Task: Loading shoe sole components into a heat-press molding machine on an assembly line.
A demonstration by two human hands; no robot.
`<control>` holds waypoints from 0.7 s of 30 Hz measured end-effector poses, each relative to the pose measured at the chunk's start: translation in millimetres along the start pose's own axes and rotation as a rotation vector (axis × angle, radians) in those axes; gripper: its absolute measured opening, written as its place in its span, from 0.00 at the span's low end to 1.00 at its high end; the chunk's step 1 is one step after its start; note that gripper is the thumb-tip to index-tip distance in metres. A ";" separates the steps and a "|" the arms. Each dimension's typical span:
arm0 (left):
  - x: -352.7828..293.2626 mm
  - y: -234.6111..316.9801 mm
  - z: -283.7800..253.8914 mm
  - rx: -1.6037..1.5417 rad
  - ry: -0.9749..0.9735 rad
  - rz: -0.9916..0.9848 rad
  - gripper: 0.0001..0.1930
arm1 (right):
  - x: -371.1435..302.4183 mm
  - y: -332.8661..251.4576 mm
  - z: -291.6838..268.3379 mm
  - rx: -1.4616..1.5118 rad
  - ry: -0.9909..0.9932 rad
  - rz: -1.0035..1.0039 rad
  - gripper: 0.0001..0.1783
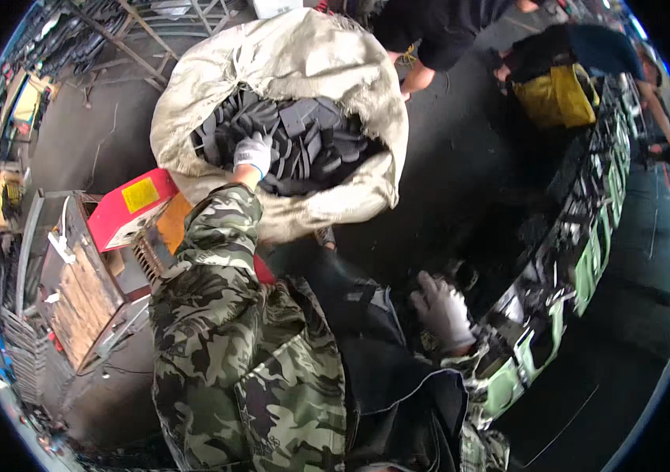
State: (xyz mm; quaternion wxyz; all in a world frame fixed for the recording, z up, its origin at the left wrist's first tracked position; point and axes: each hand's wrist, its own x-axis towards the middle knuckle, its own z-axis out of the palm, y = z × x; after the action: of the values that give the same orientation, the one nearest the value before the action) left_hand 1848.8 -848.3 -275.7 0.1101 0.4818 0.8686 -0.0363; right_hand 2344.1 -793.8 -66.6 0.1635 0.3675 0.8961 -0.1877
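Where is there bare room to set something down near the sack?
The grey floor looks mostly bare between the cream woven sack and yellow bag, and again left of the sack, above the red box. It's crowded inside the sack, where dark pads lie piled at the left hand, and along the green-edged row of parts beside the right hand.

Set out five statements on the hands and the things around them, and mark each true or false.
1. The left hand reaches into the opening of the pale sack. True.
2. The right hand is gloved. True.
3. The right hand is inside the pale sack too. False: it is apart from it, to the lower right in the picture.
4. The pale sack holds bright red balls. False: dark, flat-looking pieces lie in it.
5. The red box is right of the pale sack in the picture. False: it is to the lower left.
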 end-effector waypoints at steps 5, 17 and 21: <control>21.6 9.8 10.8 0.085 -0.203 0.198 0.12 | 78.1 -2.7 -23.4 0.060 -0.231 -0.165 0.27; -33.5 35.1 -73.6 -0.105 0.124 -0.169 0.10 | 187.3 38.6 -72.9 0.075 -0.011 -0.691 0.25; -73.6 93.7 -142.4 -0.662 0.422 -0.718 0.17 | 234.9 21.7 -67.0 0.817 -0.515 -0.575 0.30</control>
State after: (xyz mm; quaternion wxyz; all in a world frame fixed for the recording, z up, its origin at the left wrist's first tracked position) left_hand 1943.4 -835.2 -116.5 0.0597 0.0905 0.9470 0.3024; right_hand 2190.5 -608.6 -113.8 0.1635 0.0842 0.7458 -0.6402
